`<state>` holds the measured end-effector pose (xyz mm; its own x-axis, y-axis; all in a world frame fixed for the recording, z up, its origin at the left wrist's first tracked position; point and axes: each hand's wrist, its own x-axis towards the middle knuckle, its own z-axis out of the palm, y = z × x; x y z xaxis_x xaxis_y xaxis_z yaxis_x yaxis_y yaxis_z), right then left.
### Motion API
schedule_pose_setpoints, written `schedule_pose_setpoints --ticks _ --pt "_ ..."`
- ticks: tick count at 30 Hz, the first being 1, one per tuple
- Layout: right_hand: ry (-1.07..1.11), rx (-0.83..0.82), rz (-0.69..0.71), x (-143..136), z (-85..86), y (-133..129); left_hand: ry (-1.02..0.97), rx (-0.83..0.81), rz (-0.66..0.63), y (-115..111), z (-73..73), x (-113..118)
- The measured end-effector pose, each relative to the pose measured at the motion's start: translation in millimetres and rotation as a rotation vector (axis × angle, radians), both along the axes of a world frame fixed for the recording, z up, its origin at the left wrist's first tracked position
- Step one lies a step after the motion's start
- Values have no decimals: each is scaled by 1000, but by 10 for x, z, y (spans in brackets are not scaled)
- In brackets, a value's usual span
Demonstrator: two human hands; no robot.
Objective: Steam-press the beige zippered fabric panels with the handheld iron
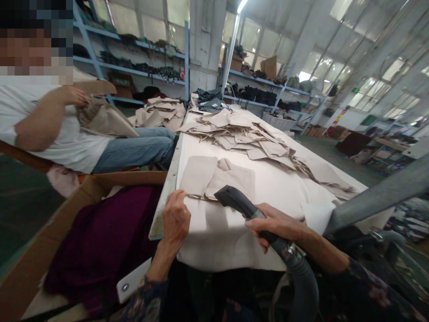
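My right hand (273,223) is wrapped round the handle of a black vacuum nozzle (236,199), whose ribbed grey hose (304,277) runs down toward the floor. The nozzle's flat head hangs over the near edge of a beige fabric piece (199,174) spread on the table. Along that near edge runs a zipper (197,197). At the left end of the zipper, my left hand (176,215) is closed, its fingertips pinching the corner of the fabric. The fabric's right half is partly folded over, and the nozzle hides part of its edge.
Farther up the white-covered table (281,179) lies a heap of similar beige pieces (237,134). On the left, a seated person (67,116) handles beige cloth. A cardboard box (100,181) with dark purple fabric (103,241) stands beside the table. A metal post (385,188) slants at right.
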<state>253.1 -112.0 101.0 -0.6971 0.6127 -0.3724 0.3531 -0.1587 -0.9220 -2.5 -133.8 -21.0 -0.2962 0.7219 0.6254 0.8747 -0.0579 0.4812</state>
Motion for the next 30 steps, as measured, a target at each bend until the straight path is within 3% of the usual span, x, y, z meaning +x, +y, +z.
schedule_pose_setpoints --ticks 5,9,13,19,23,30 --pt "-78 59 48 -273 51 -4 79 -19 -86 218 -125 -196" --pt "-160 112 103 -467 47 19 93 19 -124 222 -225 -181" --pt "-221 144 69 -603 -28 42 113 50 -132 209 -246 -186" --pt "-197 180 -30 -564 -51 76 112 8 -116 208 -232 -177" --pt "-235 216 17 -500 5 65 87 -27 -121 222 -235 -176" --pt "-173 118 57 -651 7 -40 115 24 -136 212 -239 -186"
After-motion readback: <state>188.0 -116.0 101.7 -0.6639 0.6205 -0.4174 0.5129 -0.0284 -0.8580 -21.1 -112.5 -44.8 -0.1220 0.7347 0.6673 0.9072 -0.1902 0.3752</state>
